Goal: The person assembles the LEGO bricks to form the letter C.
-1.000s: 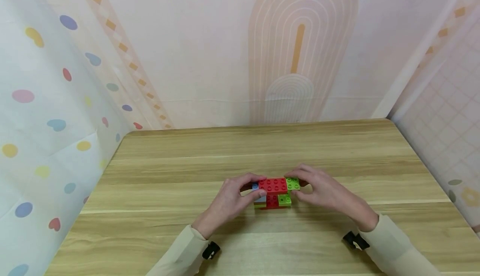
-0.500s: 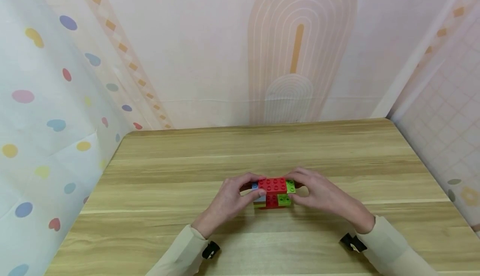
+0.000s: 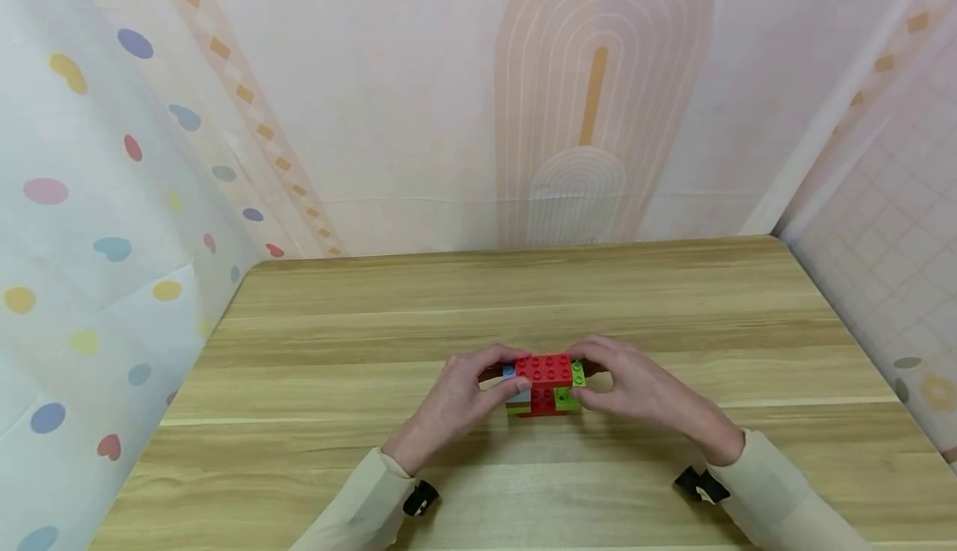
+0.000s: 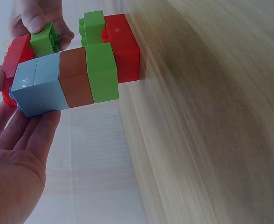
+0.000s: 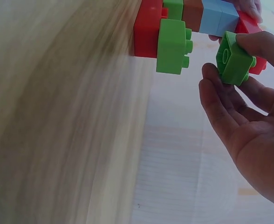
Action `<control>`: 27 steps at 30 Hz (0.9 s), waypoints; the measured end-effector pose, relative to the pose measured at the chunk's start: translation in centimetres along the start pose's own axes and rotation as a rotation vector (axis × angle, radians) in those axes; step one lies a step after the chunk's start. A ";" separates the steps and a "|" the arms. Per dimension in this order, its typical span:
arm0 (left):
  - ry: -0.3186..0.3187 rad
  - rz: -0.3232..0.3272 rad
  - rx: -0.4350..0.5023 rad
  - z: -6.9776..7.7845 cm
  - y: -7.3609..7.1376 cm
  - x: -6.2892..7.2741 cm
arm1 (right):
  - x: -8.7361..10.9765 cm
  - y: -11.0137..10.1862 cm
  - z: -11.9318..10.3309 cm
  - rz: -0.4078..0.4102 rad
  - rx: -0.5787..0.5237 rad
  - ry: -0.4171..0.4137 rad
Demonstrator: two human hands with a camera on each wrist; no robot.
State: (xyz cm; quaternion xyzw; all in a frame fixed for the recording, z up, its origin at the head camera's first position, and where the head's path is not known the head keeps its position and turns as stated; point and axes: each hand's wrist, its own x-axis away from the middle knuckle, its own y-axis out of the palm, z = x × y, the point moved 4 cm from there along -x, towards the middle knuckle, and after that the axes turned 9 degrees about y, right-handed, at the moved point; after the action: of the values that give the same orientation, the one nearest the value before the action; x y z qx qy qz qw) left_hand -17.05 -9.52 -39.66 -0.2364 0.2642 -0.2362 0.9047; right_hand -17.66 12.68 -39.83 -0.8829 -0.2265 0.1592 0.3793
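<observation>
On the table stands a toy brick structure, its red bottom brick [image 4: 123, 51] lying on the wood. One side stacks a green brick [image 4: 102, 72], a brown brick [image 4: 76, 77] and light blue bricks [image 4: 39, 85], with a long red brick [image 3: 544, 371] across the top. My left hand [image 3: 452, 405] grips this upper end, thumb on the near side and fingers on the far side. Between thumb and fingers my right hand [image 3: 639, 378] pinches a small green brick [image 5: 235, 58], beneath the red top brick's right end. Below it, another green brick [image 5: 171, 46] sits studs up on the base.
The wooden table [image 3: 336, 418] reaches back to a pale patterned curtain [image 3: 396, 119]. More printed cloth hangs along the left side [image 3: 90, 285] and right side [image 3: 890, 243]. Each sleeve carries a black strap near the wrist.
My right hand has moved left with the green brick, so that less of it shows past the red top brick. My left hand and the structure have stayed in place.
</observation>
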 end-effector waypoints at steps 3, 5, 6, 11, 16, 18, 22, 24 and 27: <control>-0.003 -0.001 0.005 0.1 0.0 0.0 | 0.0 0.1 0.0 -0.022 -0.043 0.017; 0.001 -0.001 0.007 0.1 0.0 0.0 | 0.0 0.2 0.0 -0.041 -0.077 0.030; 0.003 0.000 0.009 0.1 0.0 0.0 | 0.0 0.2 0.0 -0.053 -0.099 0.040; 0.005 0.001 0.011 0.0 0.0 0.0 | 0.1 0.5 0.2 -0.101 -0.216 0.102; -0.004 0.003 0.011 0.0 0.0 0.1 | 0.2 0.8 0.5 -0.149 -0.362 0.181; -0.010 0.003 0.014 0.1 0.0 0.1 | 0.2 0.9 0.5 -0.166 -0.413 0.200; -0.036 0.001 0.016 0.1 0.0 0.2 | 0.2 1.0 0.6 -0.200 -0.499 0.227; -0.048 -0.001 0.013 0.1 0.0 0.2 | 0.2 0.8 0.6 -0.215 -0.538 0.237; -0.054 -0.001 0.007 0.2 0.0 0.3 | 0.2 0.6 0.5 -0.217 -0.569 0.244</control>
State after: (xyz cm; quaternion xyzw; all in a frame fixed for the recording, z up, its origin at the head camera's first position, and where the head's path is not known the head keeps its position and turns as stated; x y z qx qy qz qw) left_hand -16.76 -9.62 -39.62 -0.2396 0.2384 -0.2312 0.9123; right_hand -17.57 12.68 -40.64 -0.9367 -0.3077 -0.0588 0.1566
